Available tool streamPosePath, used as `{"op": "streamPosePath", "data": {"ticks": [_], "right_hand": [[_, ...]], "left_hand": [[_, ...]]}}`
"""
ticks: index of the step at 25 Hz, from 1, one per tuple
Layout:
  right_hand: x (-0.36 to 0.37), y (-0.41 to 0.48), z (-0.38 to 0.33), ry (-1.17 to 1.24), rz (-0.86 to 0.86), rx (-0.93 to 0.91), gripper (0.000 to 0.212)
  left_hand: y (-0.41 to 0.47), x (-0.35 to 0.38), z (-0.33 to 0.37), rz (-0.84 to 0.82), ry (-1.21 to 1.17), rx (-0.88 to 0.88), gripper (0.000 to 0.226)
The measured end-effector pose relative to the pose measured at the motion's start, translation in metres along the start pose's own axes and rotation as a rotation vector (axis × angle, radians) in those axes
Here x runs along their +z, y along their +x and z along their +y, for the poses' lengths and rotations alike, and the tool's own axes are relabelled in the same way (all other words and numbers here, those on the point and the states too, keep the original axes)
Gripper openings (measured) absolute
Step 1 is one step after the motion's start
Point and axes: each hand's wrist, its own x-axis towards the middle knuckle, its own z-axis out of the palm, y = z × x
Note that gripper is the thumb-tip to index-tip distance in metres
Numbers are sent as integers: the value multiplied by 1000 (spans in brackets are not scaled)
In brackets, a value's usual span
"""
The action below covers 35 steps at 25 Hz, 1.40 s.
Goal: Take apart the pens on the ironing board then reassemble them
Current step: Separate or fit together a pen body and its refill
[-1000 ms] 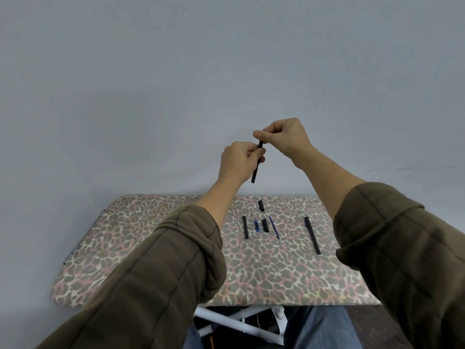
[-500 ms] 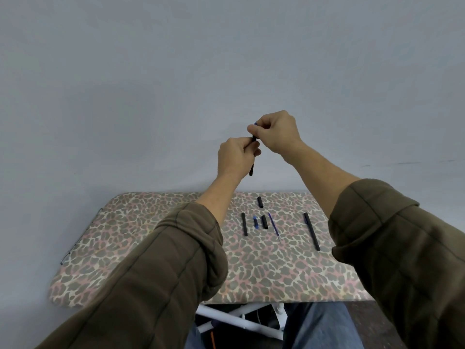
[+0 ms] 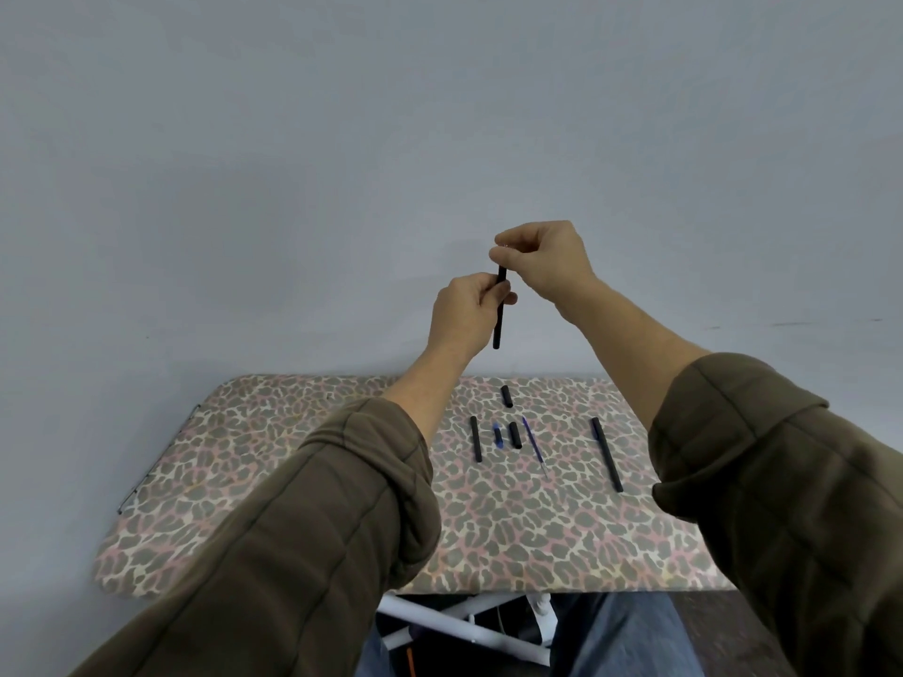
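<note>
Matt plastic over printed cloth

I see the ironing board (image 3: 244, 456) covered in soft, matt cloth with a leopard print. Above it, the black barrel (image 3: 499, 320) looks like smooth plastic with a dull sheen. The black pen pieces (image 3: 476, 439) on the board's far half look the same. The thin blue refill (image 3: 531, 439) among them ends in a pale, metal-looking tip. Under the board's near edge the white tubes (image 3: 430, 617) are smooth and faintly glossy, beside blue denim (image 3: 630, 637). The sleeves (image 3: 293, 554) over the board are quilted matt cloth.
</note>
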Motion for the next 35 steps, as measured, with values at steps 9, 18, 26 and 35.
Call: {"op": "streamPosePath", "data": {"ticks": [9,18,26,35], "right_hand": [[1,-2,-3,63,-87,-23,83],[-4,-5,1,77,-122,-6,76],[-1,-8,-4,34,-68,-40,71],[0,-10,-5,27,-63,-28,60]], "left_hand": [[-2,-1,-4,27,-12,-11,24],[-3,1,-5,33,-14,-20,23],[-4,2,-2,41,-21,-20,24],[-6,2,-3,33,-67,-42,21]]}}
